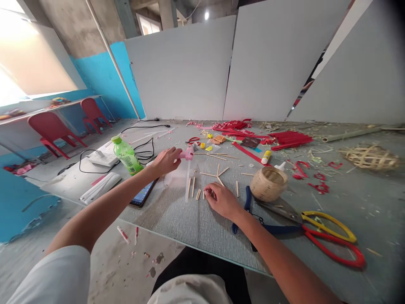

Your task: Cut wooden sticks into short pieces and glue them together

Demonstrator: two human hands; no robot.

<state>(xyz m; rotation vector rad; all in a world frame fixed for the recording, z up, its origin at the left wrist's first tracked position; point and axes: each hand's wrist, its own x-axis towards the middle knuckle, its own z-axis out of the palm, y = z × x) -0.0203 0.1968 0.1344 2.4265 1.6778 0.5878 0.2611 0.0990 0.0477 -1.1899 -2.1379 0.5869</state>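
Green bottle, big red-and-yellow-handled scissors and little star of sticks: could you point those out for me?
Green bottle (127, 158): head view, on its body.
Scissors (296, 217): head view, metal near the handles.
Star of sticks (218, 175): head view, where the sticks meet.

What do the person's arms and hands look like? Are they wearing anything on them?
The left hand and right hand are bare, and so are both forearms. The left arm has a short, plain, pale grey sleeve. I can't make out a sleeve on the right.

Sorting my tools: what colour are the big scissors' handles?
Yellow handle and red handle, in the head view.
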